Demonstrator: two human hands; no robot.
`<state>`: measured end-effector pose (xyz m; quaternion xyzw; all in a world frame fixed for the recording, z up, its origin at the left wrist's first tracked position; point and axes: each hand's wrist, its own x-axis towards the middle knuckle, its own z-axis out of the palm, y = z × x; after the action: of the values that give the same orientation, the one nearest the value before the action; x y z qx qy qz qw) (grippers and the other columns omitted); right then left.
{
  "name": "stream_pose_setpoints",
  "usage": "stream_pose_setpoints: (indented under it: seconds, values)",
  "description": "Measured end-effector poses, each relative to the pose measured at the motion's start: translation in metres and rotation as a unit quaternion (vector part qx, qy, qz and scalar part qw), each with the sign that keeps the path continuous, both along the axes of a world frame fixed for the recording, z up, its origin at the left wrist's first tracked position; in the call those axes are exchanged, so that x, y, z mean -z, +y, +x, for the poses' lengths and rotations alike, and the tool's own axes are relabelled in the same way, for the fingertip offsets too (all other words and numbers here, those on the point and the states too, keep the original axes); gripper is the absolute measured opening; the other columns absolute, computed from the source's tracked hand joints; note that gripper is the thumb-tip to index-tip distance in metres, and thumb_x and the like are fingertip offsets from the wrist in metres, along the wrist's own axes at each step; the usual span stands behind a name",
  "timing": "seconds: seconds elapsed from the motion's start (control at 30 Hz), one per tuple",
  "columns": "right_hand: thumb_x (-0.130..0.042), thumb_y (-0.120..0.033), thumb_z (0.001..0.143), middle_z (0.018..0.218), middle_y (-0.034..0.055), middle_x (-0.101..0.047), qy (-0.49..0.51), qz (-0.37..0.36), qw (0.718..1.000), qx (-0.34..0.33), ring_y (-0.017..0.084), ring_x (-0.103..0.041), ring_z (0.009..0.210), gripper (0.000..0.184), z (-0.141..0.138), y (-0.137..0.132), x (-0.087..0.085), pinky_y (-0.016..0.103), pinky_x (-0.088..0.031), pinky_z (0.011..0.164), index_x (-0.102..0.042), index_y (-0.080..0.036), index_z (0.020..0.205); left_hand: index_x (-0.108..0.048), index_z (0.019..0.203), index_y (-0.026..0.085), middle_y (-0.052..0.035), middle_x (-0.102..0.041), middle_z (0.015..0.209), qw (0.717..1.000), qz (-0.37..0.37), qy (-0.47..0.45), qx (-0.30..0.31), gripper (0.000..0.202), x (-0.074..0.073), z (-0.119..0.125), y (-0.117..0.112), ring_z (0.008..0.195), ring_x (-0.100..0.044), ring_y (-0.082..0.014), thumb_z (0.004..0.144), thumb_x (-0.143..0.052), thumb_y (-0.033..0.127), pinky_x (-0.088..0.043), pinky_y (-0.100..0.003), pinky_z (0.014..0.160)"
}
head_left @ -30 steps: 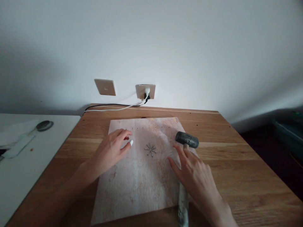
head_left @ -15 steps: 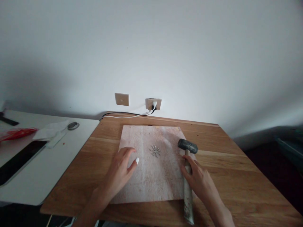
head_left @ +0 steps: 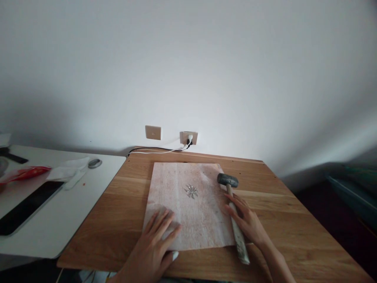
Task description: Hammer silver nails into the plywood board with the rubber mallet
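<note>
My left hand (head_left: 157, 241) lies flat with fingers spread on the near left corner of a pale wooden board (head_left: 203, 232). Toward the board's centre is a small cluster of nails (head_left: 191, 191), fanned out like a star. My right hand (head_left: 246, 218) is curled over the pale, worn handle of a hammer (head_left: 240, 245), thumb and index finger across it. The hammer's dark, blunt head (head_left: 227, 180) is at the board's right edge, and its handle end points toward me.
The board rests on a wooden table (head_left: 282, 220). At left, a white table (head_left: 55, 220) holds a black-screened phone-like slab (head_left: 32, 204), a red packet (head_left: 29, 173), white tissue (head_left: 66, 169) and a tape roll (head_left: 95, 163). Cables (head_left: 159, 149) run to a wall socket (head_left: 188, 138).
My left hand has come down and toward me from above the board and now lies flat on it. The hammer's handle has swung to a more slanted angle under my right hand.
</note>
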<state>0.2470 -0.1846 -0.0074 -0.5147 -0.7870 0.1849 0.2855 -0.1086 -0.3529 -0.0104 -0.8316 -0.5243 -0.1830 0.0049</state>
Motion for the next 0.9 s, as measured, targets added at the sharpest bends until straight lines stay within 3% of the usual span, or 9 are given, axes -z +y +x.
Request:
stream_pose_setpoints:
  seconds: [0.13,0.33,0.53,0.67,0.9]
  values:
    - [-0.057,-0.051,0.1,0.147,0.0179,-0.07,-0.016,0.012,1.0,0.002,0.036,-0.059,0.145,0.053,-0.012,-0.007,-0.004,0.059,-0.048,0.119,-0.073,-0.019,0.139,-0.06,0.151,0.032,-0.0085,-0.05,0.166,1.0,-0.002,0.009,-0.015,0.068,-0.002,-0.01,-0.001,0.15,-0.051,-0.0392,0.085,-0.074,0.02,-0.05,-0.064,0.118]
    - [-0.054,-0.046,0.104,0.146,0.019,-0.07,-0.023,0.04,0.999,-0.013,0.037,-0.057,0.146,0.05,-0.055,-0.022,-0.002,0.061,-0.05,0.118,-0.072,-0.016,0.14,-0.062,0.15,0.034,-0.0063,-0.053,0.164,0.999,-0.036,-0.003,-0.034,0.067,-0.005,-0.048,-0.012,0.151,-0.05,-0.0381,0.085,-0.079,0.035,-0.038,-0.067,0.126]
    - [-0.057,-0.044,0.104,0.149,0.0158,-0.069,-0.036,0.052,0.997,-0.046,0.036,-0.056,0.146,0.048,-0.105,-0.028,0.008,0.059,-0.05,0.117,-0.069,-0.018,0.143,-0.065,0.146,0.036,-0.0051,-0.056,0.162,0.992,-0.054,-0.001,-0.115,0.056,-0.001,-0.091,-0.028,0.152,-0.048,-0.0369,0.091,-0.076,0.041,-0.022,-0.071,0.13]
    - [-0.059,-0.044,0.104,0.151,0.0164,-0.067,-0.069,0.065,0.994,-0.057,0.039,-0.055,0.145,0.05,-0.141,-0.036,0.01,0.062,-0.049,0.115,-0.067,-0.018,0.146,-0.065,0.146,0.039,-0.0037,-0.056,0.162,0.984,-0.06,0.013,-0.169,0.054,0.005,-0.123,-0.042,0.155,-0.044,-0.0381,0.092,-0.072,0.036,-0.017,-0.076,0.128]
    - [-0.063,-0.042,0.103,0.149,0.0172,-0.066,-0.114,0.081,0.989,-0.056,0.04,-0.058,0.139,0.048,-0.188,-0.05,0.004,0.061,-0.053,0.108,-0.068,-0.02,0.145,-0.067,0.143,0.039,-0.0045,-0.056,0.162,0.973,-0.055,0.023,-0.221,0.055,0.022,-0.164,-0.059,0.156,-0.042,-0.0377,0.089,-0.064,0.026,-0.022,-0.077,0.125]
